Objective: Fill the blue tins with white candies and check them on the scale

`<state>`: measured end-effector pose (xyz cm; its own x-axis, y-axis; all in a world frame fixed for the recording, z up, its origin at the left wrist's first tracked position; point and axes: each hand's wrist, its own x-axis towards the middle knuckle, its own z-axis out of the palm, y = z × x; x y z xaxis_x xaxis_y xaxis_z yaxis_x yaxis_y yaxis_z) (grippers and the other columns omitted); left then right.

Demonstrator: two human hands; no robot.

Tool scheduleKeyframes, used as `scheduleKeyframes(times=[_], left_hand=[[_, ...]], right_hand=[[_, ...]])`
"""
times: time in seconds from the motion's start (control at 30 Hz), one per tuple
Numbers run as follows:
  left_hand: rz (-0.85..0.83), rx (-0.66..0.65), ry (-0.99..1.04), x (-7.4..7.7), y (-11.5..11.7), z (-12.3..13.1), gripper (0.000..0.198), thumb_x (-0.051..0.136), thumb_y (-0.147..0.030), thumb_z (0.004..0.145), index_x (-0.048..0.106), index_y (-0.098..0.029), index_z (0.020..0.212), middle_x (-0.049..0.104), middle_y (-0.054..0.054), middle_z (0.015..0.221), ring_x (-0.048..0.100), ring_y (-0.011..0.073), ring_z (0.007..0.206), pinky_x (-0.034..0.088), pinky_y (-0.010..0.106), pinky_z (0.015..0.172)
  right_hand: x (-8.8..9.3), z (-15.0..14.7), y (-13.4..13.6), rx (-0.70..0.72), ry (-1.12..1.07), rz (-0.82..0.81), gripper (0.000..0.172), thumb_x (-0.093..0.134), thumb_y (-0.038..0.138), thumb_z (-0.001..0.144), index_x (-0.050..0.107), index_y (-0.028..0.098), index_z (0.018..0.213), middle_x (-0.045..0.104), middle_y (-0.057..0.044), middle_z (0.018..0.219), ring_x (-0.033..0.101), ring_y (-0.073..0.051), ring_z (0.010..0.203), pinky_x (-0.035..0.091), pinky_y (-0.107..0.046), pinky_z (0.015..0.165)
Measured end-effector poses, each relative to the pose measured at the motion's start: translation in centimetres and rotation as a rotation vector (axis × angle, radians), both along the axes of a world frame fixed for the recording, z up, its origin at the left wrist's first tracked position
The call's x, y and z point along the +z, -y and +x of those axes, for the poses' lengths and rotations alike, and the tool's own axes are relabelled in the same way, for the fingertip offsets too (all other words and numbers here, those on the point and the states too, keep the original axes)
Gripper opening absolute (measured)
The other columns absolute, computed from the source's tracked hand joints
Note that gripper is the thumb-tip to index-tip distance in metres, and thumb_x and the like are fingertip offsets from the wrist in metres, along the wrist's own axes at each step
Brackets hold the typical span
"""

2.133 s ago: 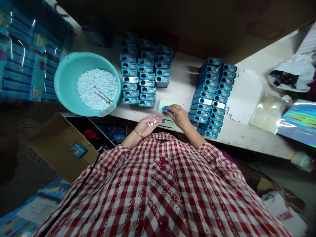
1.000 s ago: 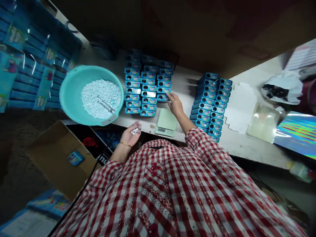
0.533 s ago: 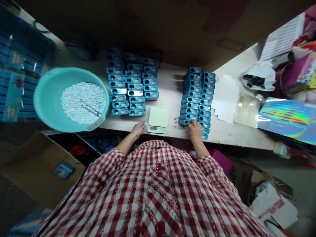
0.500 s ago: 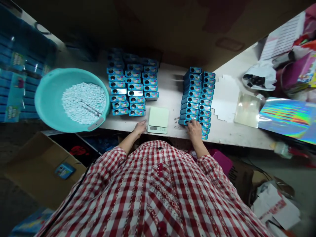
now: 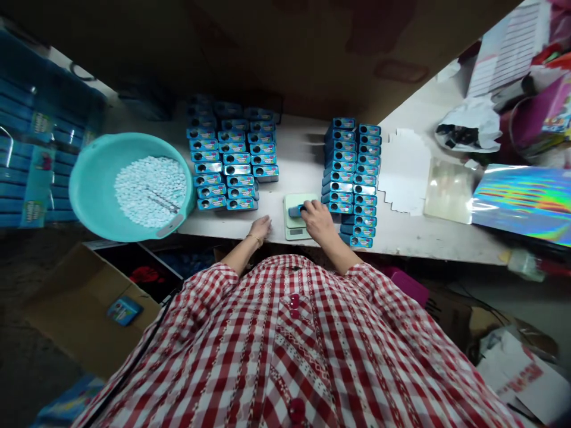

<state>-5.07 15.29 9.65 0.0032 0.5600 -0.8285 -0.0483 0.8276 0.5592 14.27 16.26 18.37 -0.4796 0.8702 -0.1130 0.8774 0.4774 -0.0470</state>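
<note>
My right hand (image 5: 318, 220) is closed on a small blue tin (image 5: 295, 211) with a dark round spot. It holds the tin at the pale green kitchen scale (image 5: 307, 234); whether the tin's weight rests on the plate I cannot tell. Beside the scale, my left hand (image 5: 260, 227) lies on the tabletop, fingers stretched out and holding nothing. Two columns of upright blue tins (image 5: 341, 176) stand right of the scale. Farther left are three more columns of such tins (image 5: 238, 159).
A turquoise basin (image 5: 91, 193) of white pellets (image 5: 149, 190), with tweezers-like tongs lying on them, stands at the left. White paper (image 5: 404, 169) and a shiny holographic sheet (image 5: 521, 202) lie to the right. Below left is an open carton (image 5: 66, 297); a large brown board (image 5: 289, 59) rises behind.
My right hand has taken the nearest tin from the right-hand group and moved it left to the scale. My left hand stays on the table. The view has shifted slightly.
</note>
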Motion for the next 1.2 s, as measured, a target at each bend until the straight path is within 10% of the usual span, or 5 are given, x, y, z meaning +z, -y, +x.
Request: scheduleKeyframes(times=[0.27,0.57,1.2], left_hand=[[-0.070,0.261,0.275,3.8,1.8,-2.0,0.021,0.052,-0.005,0.075,0.059,-0.009,0.094,0.048,-0.003,0.052,0.034,0.0019,0.038,0.019,0.011,0.033],[-0.204,0.496,0.498,6.4,2.2,-3.1,0.018,0.045,-0.010,0.083,0.063,-0.007,0.083,0.065,0.009,0.070,0.062,0.0112,0.064,0.051,0.019,0.056],[-0.160,0.525,0.539,8.1,2.1,-2.1,0.021,0.045,-0.010,0.083,0.065,-0.005,0.084,0.070,0.012,0.079,0.067,0.0144,0.075,0.056,0.023,0.069]], right_hand=[[0.1,1.0,0.7,-0.163,-0.259,0.033,0.026,0.049,0.024,0.088,0.063,0.019,0.110,0.056,-0.012,0.115,0.046,-0.025,0.102,0.039,-0.038,0.083],[-1.4,6.7,4.4,-0.530,-0.610,0.108,0.025,0.046,0.028,0.089,0.068,0.020,0.098,0.063,-0.009,0.097,0.057,-0.021,0.096,0.047,-0.037,0.085],[-1.3,3.2,0.6,-0.325,-0.391,0.054,0.032,0.037,0.021,0.093,0.065,0.019,0.107,0.058,-0.011,0.101,0.048,-0.021,0.092,0.040,-0.035,0.081]])
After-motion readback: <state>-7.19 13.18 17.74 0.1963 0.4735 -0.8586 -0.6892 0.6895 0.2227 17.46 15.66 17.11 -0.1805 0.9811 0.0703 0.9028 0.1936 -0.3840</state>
